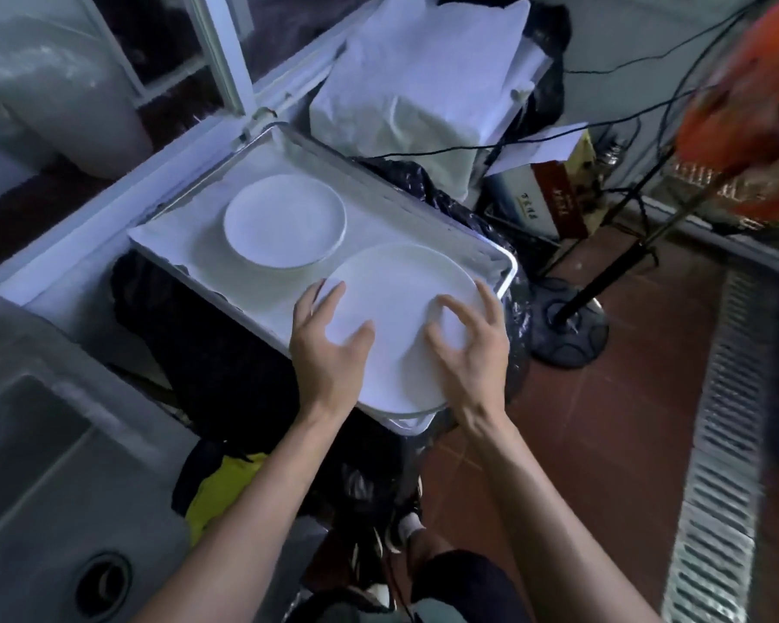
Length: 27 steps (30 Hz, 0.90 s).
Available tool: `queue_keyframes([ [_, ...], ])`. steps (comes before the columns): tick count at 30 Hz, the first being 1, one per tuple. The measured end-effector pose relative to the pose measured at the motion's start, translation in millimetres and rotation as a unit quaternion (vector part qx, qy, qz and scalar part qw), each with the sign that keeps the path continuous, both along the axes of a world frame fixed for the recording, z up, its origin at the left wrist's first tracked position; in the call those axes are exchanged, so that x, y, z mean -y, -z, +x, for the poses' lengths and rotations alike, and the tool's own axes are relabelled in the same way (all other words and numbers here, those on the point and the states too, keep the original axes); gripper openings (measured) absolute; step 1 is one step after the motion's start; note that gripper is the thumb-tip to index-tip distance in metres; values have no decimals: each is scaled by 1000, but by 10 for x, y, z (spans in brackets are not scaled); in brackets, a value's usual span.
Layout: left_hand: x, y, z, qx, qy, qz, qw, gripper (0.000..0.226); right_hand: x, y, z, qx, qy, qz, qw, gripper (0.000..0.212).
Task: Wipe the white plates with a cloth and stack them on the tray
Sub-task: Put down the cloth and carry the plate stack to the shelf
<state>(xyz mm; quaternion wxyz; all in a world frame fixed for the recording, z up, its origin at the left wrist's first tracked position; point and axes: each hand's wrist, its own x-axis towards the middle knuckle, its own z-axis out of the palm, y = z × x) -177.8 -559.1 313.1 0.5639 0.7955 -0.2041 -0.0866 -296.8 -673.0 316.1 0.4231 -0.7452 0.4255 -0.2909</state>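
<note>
Two hands' spread fingers (333,299) over large plate (396,308), tray (504,285) beneath, smaller plate (284,220) beyond

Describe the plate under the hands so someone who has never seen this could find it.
Find the rectangular metal tray lined with white paper. Two round white plates lie on it; this larger plate is at the near corner, overhanging the edge, beneath both hands. The smaller plate sits farther back, untouched.

We observe a metal tray (498,258) holding a small white plate (285,220) and, beside it, a large white plate (399,299). The left hand (327,341) and right hand (471,348) hover spread over the large plate, fingers (333,294) relaxed, whether touching it is unclear. A steel sink (41,465) sits lower left.
</note>
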Motion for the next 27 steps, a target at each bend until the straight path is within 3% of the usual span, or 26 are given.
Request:
queue_keyframes([
  [12,695,13,-1851,58,247,34,967,52,-61,67,-2276,12,256,3,967,29],
  [18,1159,-62,-3334,31,385,-2,922,49,15,138,-3768,42,391,17,919,35],
  [27,1602,-80,-5765,12,496,9,868,52,-34,-13,-6138,3,511,-9,859,31],
])
